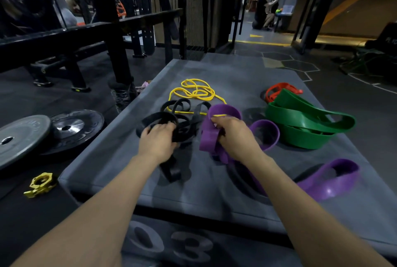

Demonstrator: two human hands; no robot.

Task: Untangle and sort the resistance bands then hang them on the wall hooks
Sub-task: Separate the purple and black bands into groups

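Bare forearms reach from the bottom of the frame over a grey padded plyo box [236, 206] in a gym, where the sorting is under way but not 1 band has been hung yet. At centre, the left hand [158, 140] curls its fingers round a tangle of flat black rubber bands [182, 116], while the right hand [234, 135] grips a fold of a wide purple rubber band [214, 137] whose far loops trail to the box's right edge. A thin yellow rubber band [195, 91] lies coiled beyond both, and 1 strand of it runs under the black loops and across the purple one — the likeliest source of trouble. Pulling the 2 hands apart now could cinch that strand tighter, or drag the yellow coil off the box. A broad green rubber band [305, 120] and an orange-red one [279, 90] sit piled to the right, near the edge, and a stretched band let go could sweep them to the floor. No wall hooks are in view.
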